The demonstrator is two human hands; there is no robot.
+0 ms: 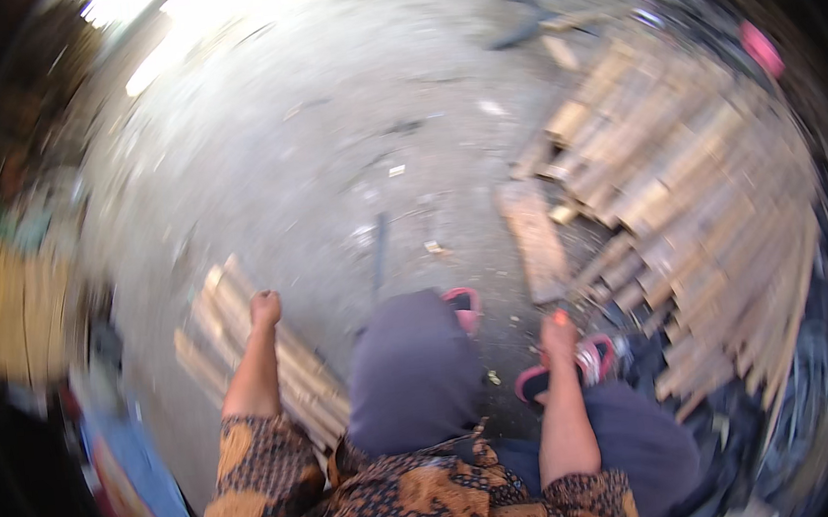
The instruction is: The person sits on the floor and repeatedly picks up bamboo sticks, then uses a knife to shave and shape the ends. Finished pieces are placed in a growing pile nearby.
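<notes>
- Showing fingers curled inward, the left hand [265, 309] is by the small row of split bamboo [289, 360] at the person's left; blur hides whether it touches or grips a piece.
- The right hand [557, 337] is at the near end of a wooden board [535, 243]; I cannot tell whether its fingers are together or clamped on something. A bright orange-red spot shows there, its nature unclear.
- The work looks like sorting or preparing bamboo, probably between pieces; the next move likely calls for a firm hold on one piece.
- Just beyond the board, a big bamboo pile [697, 191] spreads rightward.
- Between the hands, the raised knee [415, 368] could hamper reaching across; a sandal [595, 356] sits close beside the right hand.
- Farther out, a thin dark strip [381, 252] lies on the floor [325, 157].
</notes>
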